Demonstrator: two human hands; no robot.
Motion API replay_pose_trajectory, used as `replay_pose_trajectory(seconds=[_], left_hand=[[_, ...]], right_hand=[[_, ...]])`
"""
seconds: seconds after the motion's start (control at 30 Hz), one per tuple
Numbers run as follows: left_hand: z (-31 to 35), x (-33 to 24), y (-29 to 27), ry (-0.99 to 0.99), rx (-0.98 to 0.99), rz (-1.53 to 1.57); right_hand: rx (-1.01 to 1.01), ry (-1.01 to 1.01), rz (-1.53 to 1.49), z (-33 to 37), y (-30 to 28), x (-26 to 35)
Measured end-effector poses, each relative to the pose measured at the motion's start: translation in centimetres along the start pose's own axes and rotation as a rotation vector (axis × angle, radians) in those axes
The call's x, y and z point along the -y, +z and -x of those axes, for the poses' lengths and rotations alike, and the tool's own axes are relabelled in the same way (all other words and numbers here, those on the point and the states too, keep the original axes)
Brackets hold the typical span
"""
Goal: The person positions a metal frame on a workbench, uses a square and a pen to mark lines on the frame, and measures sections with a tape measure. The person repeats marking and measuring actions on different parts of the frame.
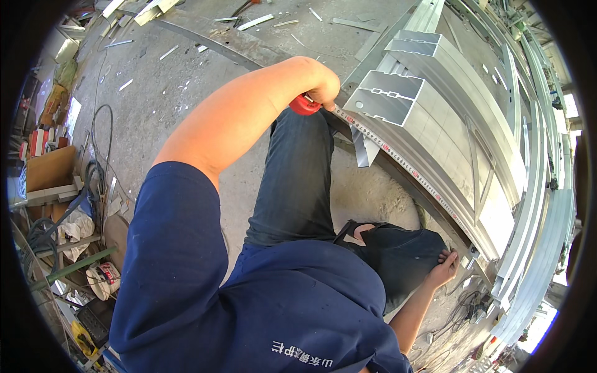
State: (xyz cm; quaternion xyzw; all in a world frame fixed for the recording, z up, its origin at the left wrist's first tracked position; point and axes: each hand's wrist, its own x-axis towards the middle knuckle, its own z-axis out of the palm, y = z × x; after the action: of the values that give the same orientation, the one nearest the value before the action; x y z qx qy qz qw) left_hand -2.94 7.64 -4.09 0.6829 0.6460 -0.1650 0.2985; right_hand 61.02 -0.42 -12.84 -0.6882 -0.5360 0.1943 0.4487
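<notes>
At the upper middle, my left hand [323,89] is closed around a red tape measure [305,104], its wrist bent over the case. The pulled-out blade [398,156] runs down to the right along the near side of a large silver metal profile [448,143], whose open hollow end faces left. My right hand [443,270] is beside the far end of that profile, next to my bent knee. Its fingers are curled, and what they grip, if anything, cannot be made out. Under the profile lies a dark metal beam [410,186].
Another hollow profile [416,43] lies behind the first, with long silver rails [535,217] at the right. Offcuts [255,23] litter the concrete floor. Cables [93,168], a cardboard box [53,168] and a white spool [102,280] stand at the left.
</notes>
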Motion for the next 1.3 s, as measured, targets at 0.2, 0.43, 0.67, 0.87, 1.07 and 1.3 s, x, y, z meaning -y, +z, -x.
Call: replay_pose_trajectory(seconds=[0.2,0.43,0.67,0.87,1.07,1.3], left_hand=[[0.1,-0.3,-0.2,0.010,0.015,-0.032],[0.0,0.0,-0.1,0.019,0.030,-0.040],[-0.2,0.1,-0.2,0.029,0.037,-0.034],[0.2,0.4,-0.2,0.068,0.101,-0.158],[4.1,-1.4,-0.4,0.082,0.189,0.182],[8.0,-7.5,1.3,0.112,0.417,0.600]], right_hand=[[0.006,0.003,0.009,0.2,0.1,0.5],[0.013,0.002,0.004,0.2,0.1,0.6],[0.002,0.008,-0.019,0.5,0.3,0.1],[-0.068,0.115,-0.109,1.5,1.1,3.0],[-0.070,0.092,-0.251,1.4,2.2,1.5],[-0.189,0.160,-0.623,1.5,2.6,1.2]])
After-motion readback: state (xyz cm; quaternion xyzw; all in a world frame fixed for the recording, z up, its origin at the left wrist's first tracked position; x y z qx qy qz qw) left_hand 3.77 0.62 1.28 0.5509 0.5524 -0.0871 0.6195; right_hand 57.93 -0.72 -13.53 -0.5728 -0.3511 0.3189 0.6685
